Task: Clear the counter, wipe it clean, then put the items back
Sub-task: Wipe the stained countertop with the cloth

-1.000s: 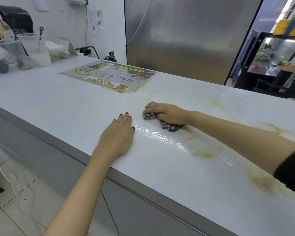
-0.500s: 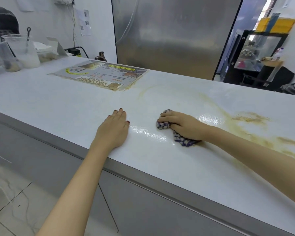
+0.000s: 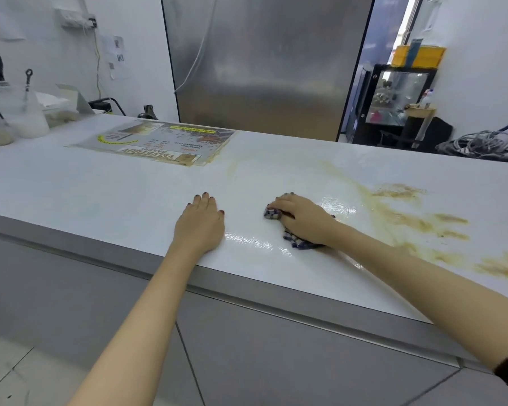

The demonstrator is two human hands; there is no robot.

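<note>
So, the right hand (image 3: 302, 221) has slid the cloth (image 3: 298, 244) away from the left hand (image 3: 201, 227), toward the brown stains (image 3: 423, 224). A second ago the two hands nearly touched; now they sit apart. Wet sheen (image 3: 255, 241) lies between them, so that patch looks wiped, but the stains remain. Right fingers curl over the bunched cloth, pressing it on the counter (image 3: 100, 194); most of it is probably under the palm. Left hand lies flat, palm down, holding nothing.
</note>
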